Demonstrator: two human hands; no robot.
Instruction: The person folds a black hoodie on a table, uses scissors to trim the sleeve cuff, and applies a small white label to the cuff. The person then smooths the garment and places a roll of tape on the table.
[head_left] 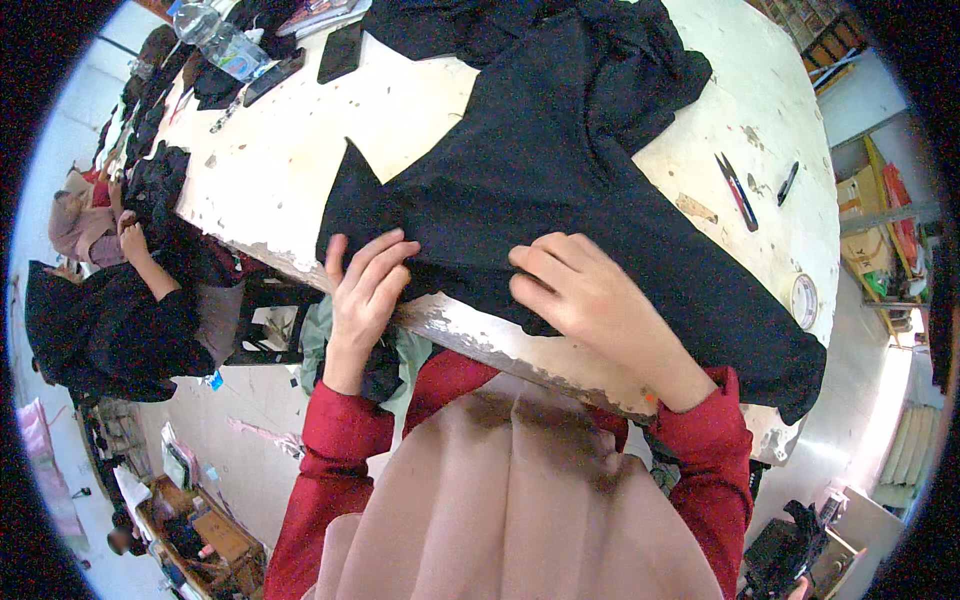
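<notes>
A large piece of black cloth [520,170] lies across the table in front of me, reaching from the back down to the near right corner. My left hand [362,290] is at its near edge on the left, fingers bent and slightly apart over the cloth, thumb hidden. My right hand [590,295] is curled over the same edge farther right, its fingertips on the cloth and its thumb out of sight. Between the hands, the edge looks folded. A pointed corner of the cloth sticks up just beyond my left hand.
The worn white table [290,150] has a chipped near edge. Thread snips [737,192], a black pen-like item [788,182] and a tape roll [804,300] lie right. Phones [341,52] and a water bottle [222,42] stand back left. A co-worker [120,270] sits left, handling dark cloth.
</notes>
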